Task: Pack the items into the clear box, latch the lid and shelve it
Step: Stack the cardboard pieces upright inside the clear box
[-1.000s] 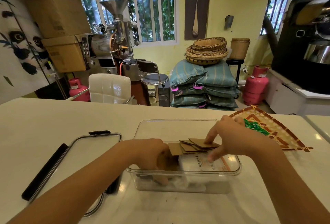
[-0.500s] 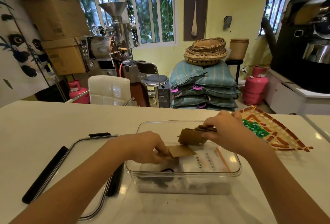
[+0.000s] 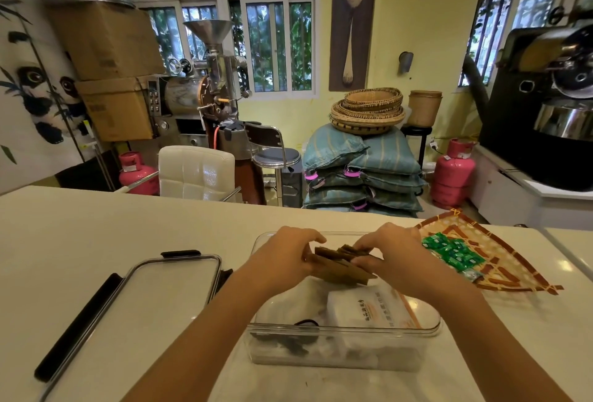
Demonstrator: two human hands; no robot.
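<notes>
A clear box (image 3: 430,326) stands open on the white counter in front of me. Inside lie a white packet with orange print (image 3: 373,305) and some dark items at the near left. Above the box both hands hold a stack of brown cardboard pieces (image 3: 337,268). My left hand (image 3: 282,257) grips the stack's left end; my right hand (image 3: 390,254) pinches its right end. The clear lid with black latches (image 3: 134,302) lies flat on the counter to the left of the box.
A woven fan-shaped tray (image 3: 513,270) with several green sachets (image 3: 452,252) lies right of the box. Beyond the counter's far edge stand a white chair (image 3: 195,170), a bar stool, stacked sacks, pink gas cylinders and roasting machines.
The cardboard pieces were spread low in the box between my hands. Both hands have lifted and gathered them into one stack above the box, and the left hand has come up to join the right.
</notes>
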